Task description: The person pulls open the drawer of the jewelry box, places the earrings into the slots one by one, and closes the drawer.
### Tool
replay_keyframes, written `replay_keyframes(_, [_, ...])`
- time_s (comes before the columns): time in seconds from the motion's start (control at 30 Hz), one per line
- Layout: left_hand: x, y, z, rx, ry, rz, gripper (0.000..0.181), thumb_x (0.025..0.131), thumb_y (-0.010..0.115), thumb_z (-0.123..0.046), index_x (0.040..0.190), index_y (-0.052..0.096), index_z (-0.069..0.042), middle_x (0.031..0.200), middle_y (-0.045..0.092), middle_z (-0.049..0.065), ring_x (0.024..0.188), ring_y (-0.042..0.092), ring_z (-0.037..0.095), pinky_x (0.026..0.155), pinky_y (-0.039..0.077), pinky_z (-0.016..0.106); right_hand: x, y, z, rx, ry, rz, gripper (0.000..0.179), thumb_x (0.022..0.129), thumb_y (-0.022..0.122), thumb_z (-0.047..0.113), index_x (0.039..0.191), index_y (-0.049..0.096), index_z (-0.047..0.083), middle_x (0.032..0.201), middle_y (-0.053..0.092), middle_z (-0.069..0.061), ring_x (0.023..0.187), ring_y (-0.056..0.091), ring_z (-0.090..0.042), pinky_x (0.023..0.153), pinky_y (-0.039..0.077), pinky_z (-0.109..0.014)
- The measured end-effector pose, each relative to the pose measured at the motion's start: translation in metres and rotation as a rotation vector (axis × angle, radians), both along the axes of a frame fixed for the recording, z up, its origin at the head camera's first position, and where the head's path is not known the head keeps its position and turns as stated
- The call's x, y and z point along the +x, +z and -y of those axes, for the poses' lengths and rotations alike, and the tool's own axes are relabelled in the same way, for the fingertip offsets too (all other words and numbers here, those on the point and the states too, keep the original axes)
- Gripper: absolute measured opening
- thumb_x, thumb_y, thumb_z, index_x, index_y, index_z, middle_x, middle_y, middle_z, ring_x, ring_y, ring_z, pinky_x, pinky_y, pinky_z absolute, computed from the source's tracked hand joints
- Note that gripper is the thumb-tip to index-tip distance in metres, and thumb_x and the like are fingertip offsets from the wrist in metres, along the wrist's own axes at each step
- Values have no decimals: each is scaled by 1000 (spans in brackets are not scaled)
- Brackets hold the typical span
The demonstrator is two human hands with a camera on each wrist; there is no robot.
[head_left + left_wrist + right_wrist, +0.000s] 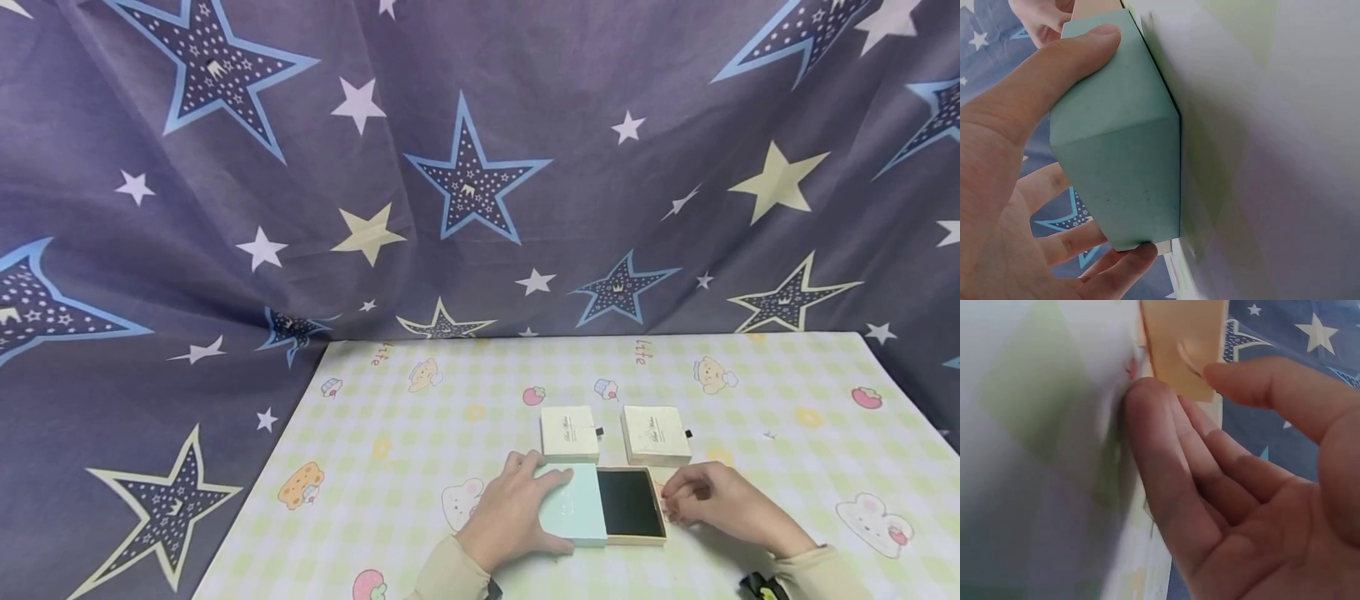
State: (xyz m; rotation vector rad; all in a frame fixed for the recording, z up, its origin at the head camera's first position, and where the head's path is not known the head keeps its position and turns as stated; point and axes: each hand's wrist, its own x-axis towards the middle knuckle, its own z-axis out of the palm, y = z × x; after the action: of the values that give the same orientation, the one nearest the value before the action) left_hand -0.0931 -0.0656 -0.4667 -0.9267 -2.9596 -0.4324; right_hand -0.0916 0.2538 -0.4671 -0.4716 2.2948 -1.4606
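Note:
My left hand (513, 508) grips the mint-green sleeve of a drawer box (572, 504), thumb on the near side and fingers around the far side. In the left wrist view the thumb presses the sleeve's side (1116, 131). From the sleeve's right end the drawer (632, 539) sticks out, tan-walled with a black inside. At the drawer's outer end is my right hand (716, 504), fingers curled. In the right wrist view a thin ribbon pull (1189, 358) runs from the tan drawer front to the thumb tip, which pinches it; its end is hidden.
Two cream boxes with dark print, one on the left (570, 433) and one on the right (656, 435), lie just behind the mint box, each with a small black tab on its right side. A checked cloth covers the table (337, 500). A star-patterned curtain (525, 50) hangs behind.

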Motion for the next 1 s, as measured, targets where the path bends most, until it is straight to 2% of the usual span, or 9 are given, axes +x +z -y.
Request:
replay_keyframes(0.2, [-1,-1,0,2,-3,0,89,58,87,-62,137,60,-29,133,53,5,110,48,20,72,52,25,-1,12,-11,87,-50,-78,21,84,62,-2,104,67,-5,92,73,-11,78,65,-8,67,54,-23])
replay_keyframes(0.3, [-1,-1,0,3,1,7,89,58,86,-63,137,60,-30,132,53,5,110,48,20,72,52,25,-3,19,-18,158,-100,-178,17,87,63,1,102,70,-2,92,73,-7,78,63,-3,68,54,-23])
replay_keyframes(0.43, [0,-1,0,7,4,12,89,59,86,-63,137,60,-30,132,53,5,109,48,19,72,52,24,-6,27,-28,274,-207,-324,11,88,69,7,98,73,4,88,73,-1,74,61,2,68,55,-23])
replay_keyframes(0.53, [-1,-1,0,8,2,6,89,59,86,-63,137,60,-30,133,53,5,109,48,19,72,51,24,-8,33,-35,366,-286,-353,12,88,71,11,99,73,5,86,73,0,73,63,-1,67,54,-23])
replay_keyframes(0.73, [-1,-2,1,11,2,6,89,59,86,-63,137,60,-30,133,52,4,109,48,19,73,52,25,-15,37,-48,465,-349,-379,19,87,73,13,101,71,0,92,73,-10,75,68,-17,67,56,-29])
replay_keyframes(0.87, [-2,-3,1,12,2,12,89,59,86,-63,137,60,-30,133,52,4,109,47,19,73,52,24,-19,35,-57,517,-379,-396,27,87,72,14,107,69,-5,101,71,-22,83,69,-32,74,56,-46])
replay_keyframes(1.0, [-1,-3,1,10,3,12,88,59,86,-63,137,60,-31,133,52,4,109,47,18,73,51,24,-22,30,-67,567,-401,-414,35,88,70,14,114,66,-8,110,65,-30,97,63,-47,82,50,-59])
